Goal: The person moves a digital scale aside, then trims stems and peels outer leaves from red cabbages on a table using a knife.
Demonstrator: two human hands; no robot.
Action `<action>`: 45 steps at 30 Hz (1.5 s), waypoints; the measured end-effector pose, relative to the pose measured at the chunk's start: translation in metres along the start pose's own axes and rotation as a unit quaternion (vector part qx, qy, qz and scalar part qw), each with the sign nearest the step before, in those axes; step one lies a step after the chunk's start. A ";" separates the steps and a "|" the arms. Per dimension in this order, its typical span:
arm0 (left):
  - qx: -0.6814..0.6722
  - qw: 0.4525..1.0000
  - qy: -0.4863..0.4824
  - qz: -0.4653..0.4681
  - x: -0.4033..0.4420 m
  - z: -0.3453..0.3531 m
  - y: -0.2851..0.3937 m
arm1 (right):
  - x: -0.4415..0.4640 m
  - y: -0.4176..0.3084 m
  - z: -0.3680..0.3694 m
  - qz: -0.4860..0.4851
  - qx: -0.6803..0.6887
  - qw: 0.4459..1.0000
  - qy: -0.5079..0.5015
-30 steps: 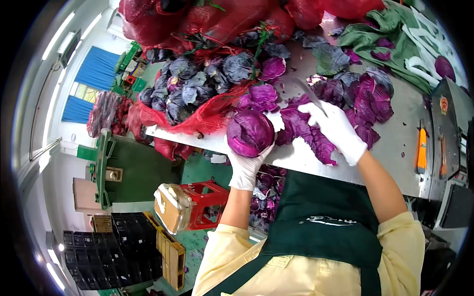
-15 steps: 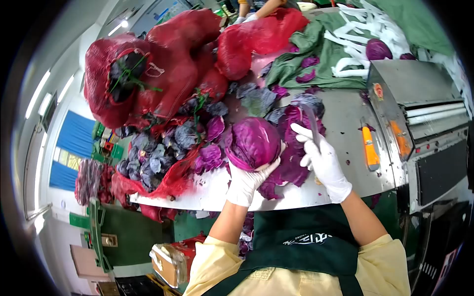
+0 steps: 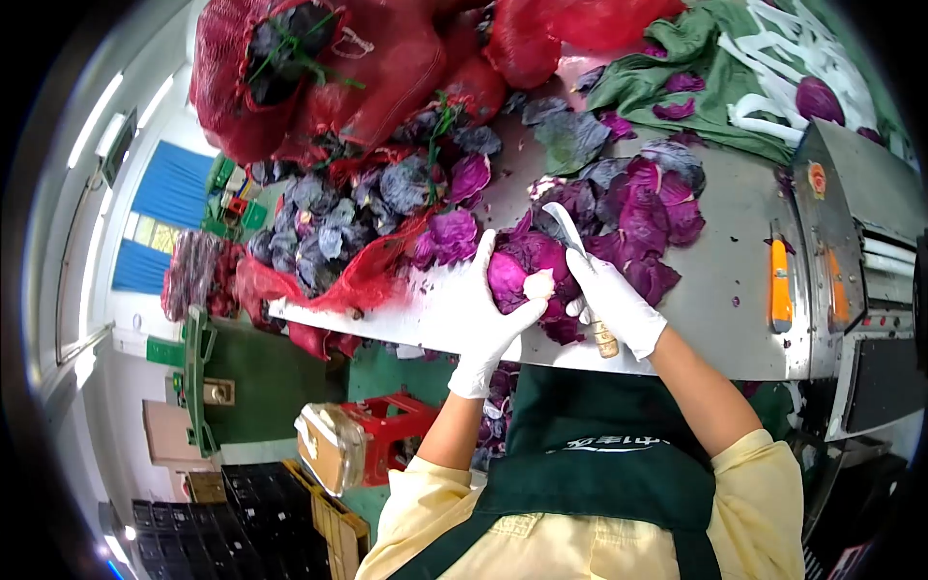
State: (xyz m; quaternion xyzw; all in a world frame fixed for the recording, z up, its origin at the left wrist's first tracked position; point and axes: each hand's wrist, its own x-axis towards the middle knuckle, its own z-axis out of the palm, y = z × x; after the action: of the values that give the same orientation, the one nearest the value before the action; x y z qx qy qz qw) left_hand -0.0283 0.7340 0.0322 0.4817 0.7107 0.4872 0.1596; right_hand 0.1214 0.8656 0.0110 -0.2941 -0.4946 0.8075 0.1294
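In a white glove, my left hand (image 3: 486, 319) grips the left side of a purple cabbage (image 3: 522, 266) over the metal table (image 3: 715, 329). The cabbage's pale stem end (image 3: 539, 284) faces up toward me. My right hand (image 3: 616, 307), also gloved, is closed on a knife, whose curved blade (image 3: 563, 224) points up and left beside the cabbage. Its wooden handle (image 3: 604, 338) shows below my fingers. Loose purple leaves (image 3: 643, 217) lie just beyond my right hand, and two more leaf pieces (image 3: 449, 235) are left of the cabbage.
Red mesh bags (image 3: 367, 72) and an opened one with dark cabbages (image 3: 324, 227) fill the back left. A green cloth (image 3: 667, 82) lies at the back right. An orange-handled cutter (image 3: 780, 285) rests near a metal machine (image 3: 860, 184). Below left stands a red stool (image 3: 391, 425).
The cabbage has turned so its stem end shows. My right hand and the knife have come in against its right side. The camera view has shifted.
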 end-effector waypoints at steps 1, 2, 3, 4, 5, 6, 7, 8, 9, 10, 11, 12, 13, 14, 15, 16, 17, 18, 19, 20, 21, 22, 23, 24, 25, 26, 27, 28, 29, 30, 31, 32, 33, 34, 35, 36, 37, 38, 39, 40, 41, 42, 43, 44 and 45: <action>-0.013 1.000 0.010 -0.023 -0.002 0.001 -0.005 | -0.002 -0.004 -0.001 0.031 -0.062 0.998 -0.010; -0.028 0.998 0.020 -0.044 -0.003 0.005 -0.009 | 0.005 0.002 -0.003 -0.039 -0.218 0.975 0.018; -0.023 0.998 0.055 -0.024 -0.003 0.008 -0.014 | 0.006 0.006 -0.007 -0.065 -0.277 0.957 0.061; -0.029 0.997 0.060 -0.029 -0.002 0.010 -0.018 | 0.007 0.009 -0.010 -0.092 -0.334 0.933 0.103; 0.040 0.995 0.093 -0.012 -0.001 0.013 -0.020 | 0.005 0.006 -0.008 -0.203 -0.424 0.865 0.176; 0.108 0.986 0.124 0.006 -0.002 0.015 -0.021 | -0.003 -0.002 -0.007 -0.213 -0.457 0.846 0.175; 0.126 0.985 0.118 0.012 0.000 0.017 -0.022 | -0.004 -0.004 -0.004 -0.233 -0.472 0.833 0.172; 0.121 0.986 0.117 0.010 0.001 0.018 -0.020 | -0.005 -0.004 -0.001 -0.253 -0.485 0.819 0.171; 0.023 0.993 0.113 -0.029 0.002 0.019 -0.016 | -0.004 -0.001 0.003 -0.248 -0.496 0.815 0.168; -0.074 0.989 0.108 -0.068 0.003 0.020 -0.012 | -0.003 0.002 0.007 -0.244 -0.506 0.811 0.164; -0.091 0.987 0.120 -0.056 0.005 0.020 -0.007 | -0.004 0.002 0.011 -0.254 -0.534 0.788 0.169; -0.077 0.989 0.107 -0.067 0.006 0.017 -0.009 | -0.002 0.004 0.014 -0.257 -0.526 0.795 0.161; -0.133 0.982 0.101 -0.088 0.006 0.017 -0.009 | -0.003 0.003 0.018 -0.272 -0.536 0.782 0.165; -0.187 0.972 0.095 -0.110 0.004 0.018 -0.008 | -0.004 0.003 0.021 -0.287 -0.546 0.769 0.167; -0.188 0.971 0.094 -0.112 0.003 0.020 -0.013 | -0.003 0.006 0.021 -0.284 -0.547 0.769 0.168; -0.171 0.976 0.103 -0.087 0.002 0.022 -0.023 | 0.001 0.010 0.021 -0.319 -0.555 0.746 0.184; -0.154 0.980 0.112 -0.060 0.003 0.022 -0.024 | 0.003 0.011 0.021 -0.354 -0.561 0.721 0.200; -0.154 0.980 0.110 -0.059 0.002 0.023 -0.025 | 0.003 0.011 0.021 -0.354 -0.561 0.720 0.203; -0.102 0.986 0.121 -0.048 0.001 0.025 -0.023 | 0.002 0.010 0.021 -0.349 -0.598 0.690 0.212; -0.049 0.990 0.130 -0.037 -0.001 0.027 -0.021 | 0.001 0.009 0.020 -0.341 -0.635 0.657 0.221; -0.047 0.987 0.149 -0.031 -0.003 0.031 -0.024 | 0.004 0.008 0.019 -0.339 -0.635 0.657 0.224; -0.048 0.987 0.147 -0.032 -0.003 0.036 -0.025 | 0.010 0.008 0.018 -0.351 -0.614 0.672 0.220; -0.052 0.984 0.169 -0.027 -0.004 0.040 -0.024 | 0.016 0.008 0.017 -0.364 -0.592 0.686 0.215; -0.055 0.980 0.191 -0.021 -0.004 0.041 -0.022 | 0.020 0.010 0.017 -0.363 -0.593 0.686 0.214; -0.047 0.978 0.195 -0.053 -0.003 0.042 -0.019 | 0.025 0.011 0.017 -0.356 -0.564 0.709 0.229; -0.048 0.978 0.197 -0.051 -0.008 0.045 -0.017 | 0.031 0.007 0.015 -0.350 -0.534 0.730 0.244; 0.054 0.976 0.209 0.004 -0.017 0.053 -0.017 | 0.041 -0.010 0.004 -0.256 -0.550 0.743 0.283; 0.157 0.961 0.221 0.060 -0.025 0.058 -0.019 | 0.058 -0.016 -0.019 -0.241 -0.487 0.788 0.290; 0.125 0.965 0.212 0.086 -0.031 0.057 -0.025 | 0.075 -0.015 -0.044 -0.233 -0.502 0.787 0.274; 0.053 0.975 0.211 0.041 -0.032 0.053 -0.030 | 0.080 -0.022 -0.058 -0.102 -0.454 0.846 0.260; 0.018 0.979 0.204 -0.003 -0.025 0.043 -0.032 | 0.078 -0.017 -0.062 -0.104 -0.479 0.835 0.250; -0.018 0.978 0.203 -0.054 -0.020 0.028 -0.036 | 0.075 -0.008 -0.061 -0.103 -0.510 0.822 0.232; 0.002 0.986 0.154 -0.058 -0.016 0.010 -0.042 | 0.068 -0.010 -0.054 -0.095 -0.503 0.828 0.230; -0.035 0.988 0.142 -0.044 -0.014 0.003 -0.047 | 0.058 -0.014 -0.050 -0.087 -0.498 0.832 0.230; -0.054 0.991 0.111 -0.056 -0.012 -0.004 -0.047 | 0.042 -0.028 -0.041 -0.095 -0.489 0.842 0.209; -0.074 0.992 0.079 -0.063 -0.007 -0.010 -0.046 | 0.035 -0.029 -0.036 -0.097 -0.495 0.839 0.203; -0.064 0.994 0.077 -0.044 -0.006 -0.010 -0.047 | 0.028 -0.027 -0.031 -0.210 -0.480 0.837 0.157; -0.053 0.995 0.075 -0.025 -0.004 -0.011 -0.047 | 0.020 -0.025 -0.025 -0.319 -0.455 0.824 0.110; -0.122 0.987 0.060 -0.081 -0.003 -0.012 -0.038 | 0.011 -0.026 -0.018 -0.302 -0.514 0.797 0.097; -0.189 0.971 0.044 -0.136 -0.002 -0.011 -0.034 | 0.006 -0.027 -0.013 -0.283 -0.570 0.767 0.084; -0.183 0.974 0.037 -0.125 -0.001 -0.011 -0.040 | 0.008 -0.023 -0.009 -0.306 -0.598 0.735 0.088; -0.184 0.974 0.036 -0.123 0.000 -0.011 -0.048 | 0.010 -0.022 -0.007 -0.332 -0.603 0.721 0.073; -0.169 0.980 0.030 -0.098 -0.001 -0.011 -0.056 | 0.010 -0.023 -0.005 -0.346 -0.612 0.709 0.066; -0.154 0.985 0.026 -0.073 -0.001 -0.011 -0.057 | 0.009 -0.025 -0.002 -0.359 -0.619 0.696 0.058; -0.178 0.981 0.024 -0.078 -0.001 -0.011 -0.057 | 0.011 -0.024 0.000 -0.360 -0.620 0.694 0.056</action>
State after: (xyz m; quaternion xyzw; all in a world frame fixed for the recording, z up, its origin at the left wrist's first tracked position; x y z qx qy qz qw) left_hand -0.0655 0.7234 -0.0111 0.3765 0.6516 0.6035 0.2635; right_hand 0.1110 0.8829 0.0283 -0.1514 -0.9432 0.1908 0.2259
